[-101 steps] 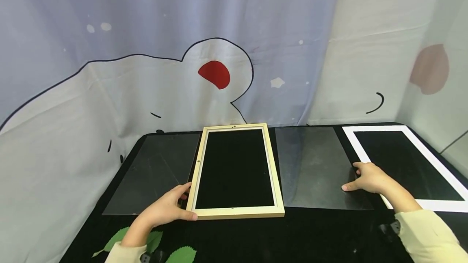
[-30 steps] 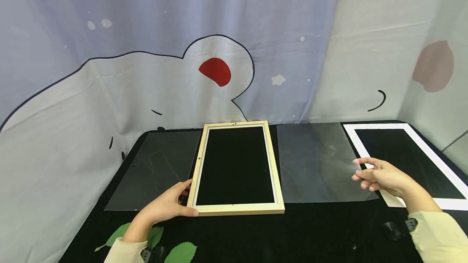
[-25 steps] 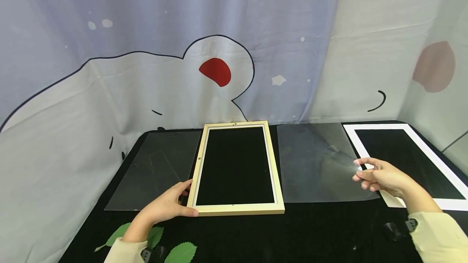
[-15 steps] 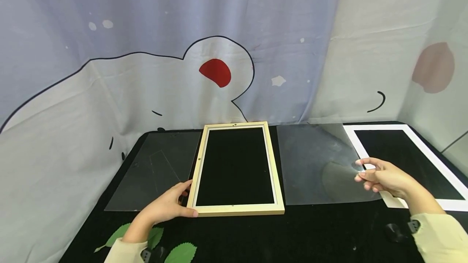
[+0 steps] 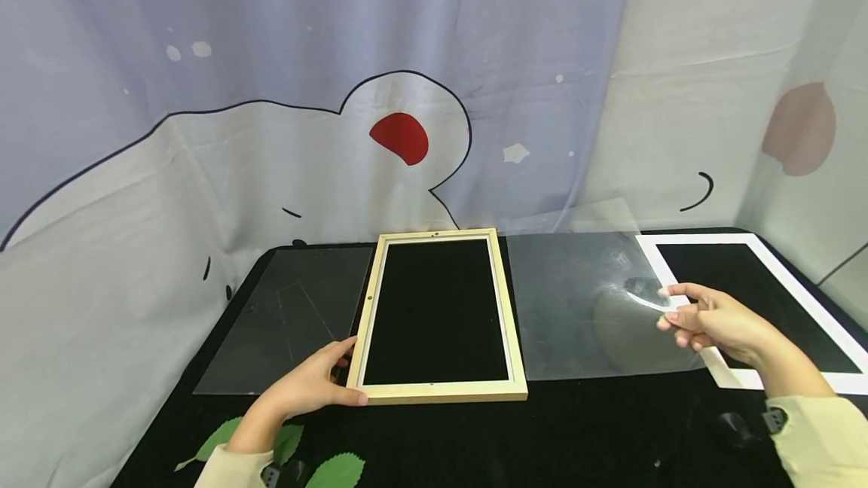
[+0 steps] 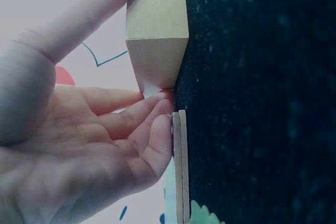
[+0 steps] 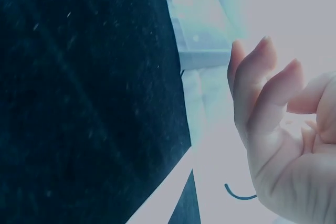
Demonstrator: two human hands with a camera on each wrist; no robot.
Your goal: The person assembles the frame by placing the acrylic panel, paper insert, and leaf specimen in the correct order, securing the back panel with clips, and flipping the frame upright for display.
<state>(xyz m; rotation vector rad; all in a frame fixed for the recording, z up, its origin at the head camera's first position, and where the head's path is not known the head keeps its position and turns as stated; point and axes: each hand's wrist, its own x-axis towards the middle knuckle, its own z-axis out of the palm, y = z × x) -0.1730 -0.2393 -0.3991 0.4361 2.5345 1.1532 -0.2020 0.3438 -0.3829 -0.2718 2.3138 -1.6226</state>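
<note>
A light wooden picture frame [image 5: 518, 349] lies on the black table. My left hand [image 5: 308, 381] holds its near left corner, thumb on the front side and fingers along the left side; the left wrist view shows the frame's corner [image 6: 157, 14] between thumb and fingers. To the right, my right hand [image 5: 715, 322] pinches the right edge of a clear plastic sheet [image 5: 570, 315] between thumb and fingers. That edge is raised and bent, and its far right corner stands up against the curtain. In the right wrist view the right hand [image 7: 283, 114] has its fingers curled, with its pinch hidden.
A white picture mat [image 5: 807, 307] lies at the right, partly behind the right hand. A dark grey panel [image 5: 271, 322] lies left of the frame. Green leaves [image 5: 339, 471] are at the front left. A patterned curtain [image 5: 271, 172] hangs behind the black table [image 5: 475, 443].
The right hand, earlier spread at the sheet's right edge, now pinches it and has lifted it, moving slightly right. The sheet's far right corner has risen. The left hand stays on the frame.
</note>
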